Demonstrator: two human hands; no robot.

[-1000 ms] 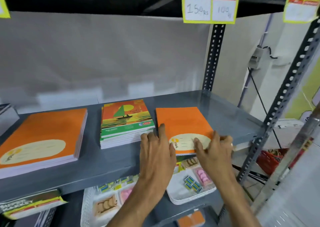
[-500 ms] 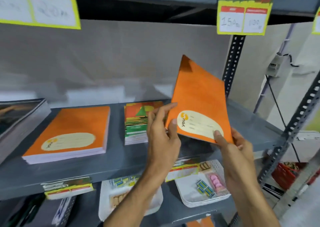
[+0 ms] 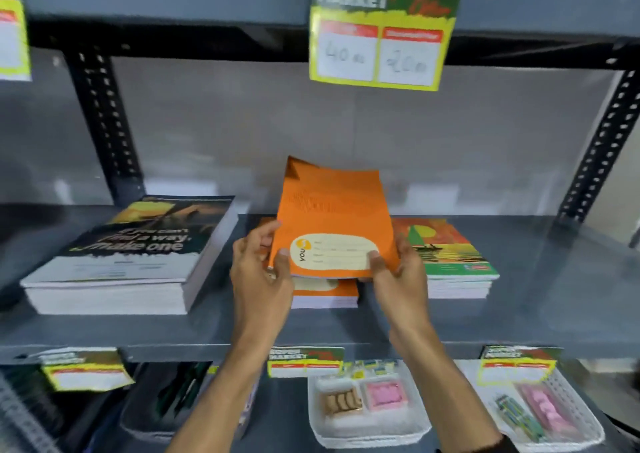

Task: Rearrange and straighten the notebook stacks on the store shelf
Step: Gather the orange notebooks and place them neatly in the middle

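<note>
An orange notebook (image 3: 332, 217) with a cream label is held tilted above the grey shelf (image 3: 554, 286). My left hand (image 3: 259, 276) grips its lower left corner and my right hand (image 3: 394, 276) grips its lower right corner. Just beneath it lies a stack of orange notebooks (image 3: 325, 295), mostly hidden by the held one and my hands. To the right sits a stack of notebooks with a sailboat cover (image 3: 453, 262). A thick stack with a dark cover (image 3: 131, 258) lies at the left.
Price tags (image 3: 379, 47) hang from the upper shelf edge, and more tags (image 3: 304, 362) hang below. White trays (image 3: 367, 407) of small stationery sit on the lower shelf. Perforated black uprights (image 3: 104, 127) stand at the left and right.
The orange notebook was lifted off the right side of the shelf and carried left in both hands; it now hangs over the other orange stack, less steeply tilted. The view shifted left.
</note>
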